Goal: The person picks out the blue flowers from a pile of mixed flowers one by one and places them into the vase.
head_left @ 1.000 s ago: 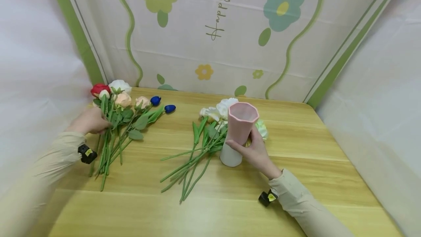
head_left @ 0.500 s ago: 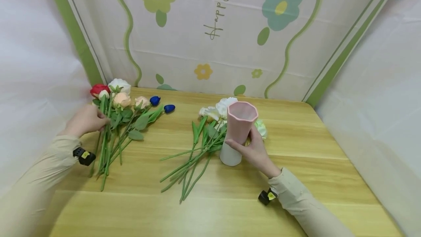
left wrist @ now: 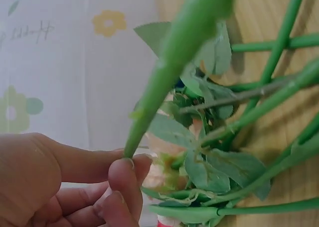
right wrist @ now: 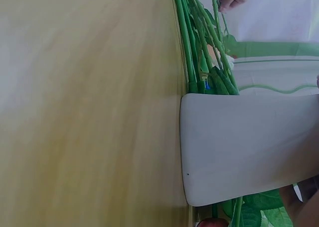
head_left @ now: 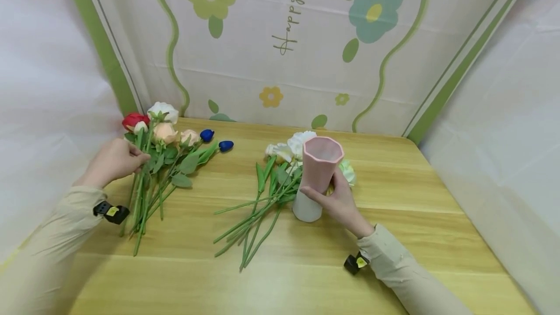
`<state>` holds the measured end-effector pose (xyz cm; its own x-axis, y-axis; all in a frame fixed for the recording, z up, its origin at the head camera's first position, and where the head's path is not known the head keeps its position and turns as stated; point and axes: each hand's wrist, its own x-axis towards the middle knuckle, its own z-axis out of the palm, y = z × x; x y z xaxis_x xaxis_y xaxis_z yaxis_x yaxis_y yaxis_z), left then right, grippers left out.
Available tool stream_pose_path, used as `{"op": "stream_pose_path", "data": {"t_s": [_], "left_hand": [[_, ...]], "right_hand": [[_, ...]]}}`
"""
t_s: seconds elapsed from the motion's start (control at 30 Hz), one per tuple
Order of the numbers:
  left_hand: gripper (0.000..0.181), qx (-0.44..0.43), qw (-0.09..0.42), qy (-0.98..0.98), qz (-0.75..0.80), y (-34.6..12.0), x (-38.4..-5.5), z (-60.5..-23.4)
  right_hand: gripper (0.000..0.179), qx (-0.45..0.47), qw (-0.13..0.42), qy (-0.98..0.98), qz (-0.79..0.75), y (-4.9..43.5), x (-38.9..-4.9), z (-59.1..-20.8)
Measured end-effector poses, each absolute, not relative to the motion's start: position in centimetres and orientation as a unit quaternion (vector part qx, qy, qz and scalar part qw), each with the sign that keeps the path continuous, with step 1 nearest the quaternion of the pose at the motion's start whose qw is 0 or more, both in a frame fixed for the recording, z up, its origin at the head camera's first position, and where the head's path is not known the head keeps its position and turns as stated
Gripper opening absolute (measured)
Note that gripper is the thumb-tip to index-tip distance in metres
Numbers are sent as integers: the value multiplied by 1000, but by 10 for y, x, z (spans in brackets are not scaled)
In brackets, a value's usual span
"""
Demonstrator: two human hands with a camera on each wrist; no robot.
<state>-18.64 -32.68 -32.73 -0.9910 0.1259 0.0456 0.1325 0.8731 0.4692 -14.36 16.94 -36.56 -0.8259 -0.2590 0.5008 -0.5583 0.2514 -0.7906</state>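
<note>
Head view: your left hand [head_left: 115, 160] pinches one stem [left wrist: 164, 75], seemingly isolating it; your right hand [head_left: 340, 202] grips the vase [head_left: 317, 171], probably steadying it.

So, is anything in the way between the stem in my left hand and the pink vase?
Only low down: blue buds and the white-flowered bunch lie on the table between your left hand, pinching the stem, and the vase. Nothing visible stands above them or blocks its open mouth.
</note>
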Motion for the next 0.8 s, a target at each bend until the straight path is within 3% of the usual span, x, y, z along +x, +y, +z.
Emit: {"op": "stream_pose_path", "data": {"t_s": [0.33, 0.6, 0.8], "left_hand": [[40, -44, 35, -960, -274, -312, -180, -331], [38, -52, 63, -956, -282, -297, -172, -333], [33, -62, 82, -960, -260, -281, -170, -329]], "right_hand": [[70, 254, 135, -779, 557, 169, -142, -366], [70, 252, 126, -782, 556, 169, -143, -367], [72, 262, 132, -776, 559, 177, -160, -390]]}}
